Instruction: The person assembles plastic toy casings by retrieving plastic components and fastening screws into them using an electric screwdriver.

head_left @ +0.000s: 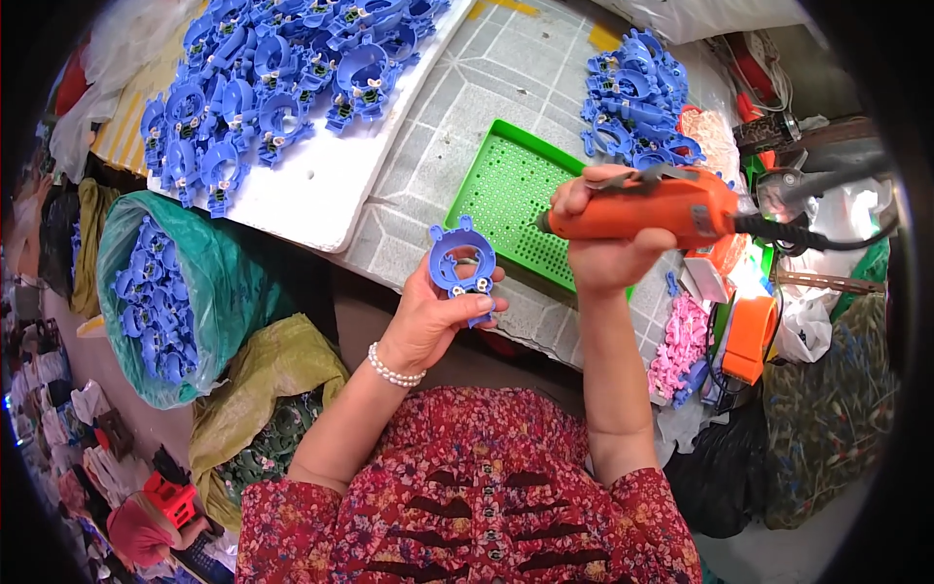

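My left hand holds a blue plastic part with a round ring, two ear-like tabs and small white pieces near its lower end. My thumb presses on that lower end, and some fingers are hidden behind the ring. In my right hand is an orange electric screwdriver, lying sideways with its tip toward the left. The tip is above a shallow green perforated tray, apart from the blue part. A black cable runs from the tool's back end to the right.
Many similar blue parts lie heaped on a white board at left. Another blue pile sits at far right. A green bag of blue parts stands left of the table. Pink pieces lie at the right edge.
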The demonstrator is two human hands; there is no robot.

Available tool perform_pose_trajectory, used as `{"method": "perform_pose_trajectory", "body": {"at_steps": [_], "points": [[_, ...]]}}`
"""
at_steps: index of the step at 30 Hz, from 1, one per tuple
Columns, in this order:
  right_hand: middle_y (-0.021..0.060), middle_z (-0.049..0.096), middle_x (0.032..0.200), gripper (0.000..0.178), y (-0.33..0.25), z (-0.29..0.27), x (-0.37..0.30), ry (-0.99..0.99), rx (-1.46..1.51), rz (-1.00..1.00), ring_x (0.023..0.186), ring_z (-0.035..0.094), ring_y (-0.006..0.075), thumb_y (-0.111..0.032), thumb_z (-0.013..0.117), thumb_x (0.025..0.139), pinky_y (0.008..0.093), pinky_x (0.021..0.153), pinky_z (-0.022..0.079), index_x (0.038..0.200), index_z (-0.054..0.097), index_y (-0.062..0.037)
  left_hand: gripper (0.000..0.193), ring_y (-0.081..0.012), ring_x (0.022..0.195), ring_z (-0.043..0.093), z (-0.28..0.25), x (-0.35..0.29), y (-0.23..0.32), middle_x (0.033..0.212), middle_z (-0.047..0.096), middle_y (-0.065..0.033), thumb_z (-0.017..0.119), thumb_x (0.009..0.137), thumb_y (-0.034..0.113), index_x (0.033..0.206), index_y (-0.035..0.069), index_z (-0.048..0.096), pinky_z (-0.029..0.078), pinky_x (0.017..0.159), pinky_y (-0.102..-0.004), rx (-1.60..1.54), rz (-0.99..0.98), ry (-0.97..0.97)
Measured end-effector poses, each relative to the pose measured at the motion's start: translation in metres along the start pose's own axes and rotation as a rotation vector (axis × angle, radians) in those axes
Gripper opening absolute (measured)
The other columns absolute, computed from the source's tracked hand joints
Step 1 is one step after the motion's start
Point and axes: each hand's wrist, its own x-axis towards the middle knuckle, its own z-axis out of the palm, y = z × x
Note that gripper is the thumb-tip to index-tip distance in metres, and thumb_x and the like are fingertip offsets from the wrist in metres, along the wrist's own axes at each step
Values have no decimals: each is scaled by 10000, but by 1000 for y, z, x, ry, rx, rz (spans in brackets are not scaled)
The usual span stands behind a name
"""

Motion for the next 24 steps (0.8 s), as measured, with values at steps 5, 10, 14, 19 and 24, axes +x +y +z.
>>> {"method": "perform_pose_trajectory", "body": {"at_steps": [5,10,14,19,24], "points": [[84,547,779,957,-24,11,-13,-214,191,-137,682,505,202,-847,463,625,350,656,414,1069,513,-1,509,-225,806,662,7,3,-6,1039,607,-141,666,767,-22,1199,57,408,565,618,-307,30,53,69],[107,559,846,894,-50,30,-35,-317,233,-53,805,530,224,-739,633,604,377,764,419,1084,503,3,478,-212,803,663,13,4,-12,1013,621,-130,654,783,-31,1185,54,412,562,614,-287,74,166,103],[129,558,860,500,-60,39,-43,-319,204,-14,825,528,240,-427,563,834,399,829,401,1075,505,6,479,-193,799,659,16,5,-18,1004,625,-122,659,779,-34,1181,52,413,566,621,-284,107,244,100],[129,558,857,502,-56,37,-46,-321,199,-7,826,530,239,-438,557,838,409,845,398,1073,508,3,474,-153,792,641,18,5,-21,995,628,-111,667,777,-27,1175,52,421,571,644,-281,61,270,122],[124,559,850,564,-51,39,-48,-296,240,-9,822,532,239,-482,600,797,403,839,403,1076,508,-1,459,-137,786,630,21,4,-22,991,630,-104,664,776,-31,1162,43,427,568,633,-277,67,308,123]]}}
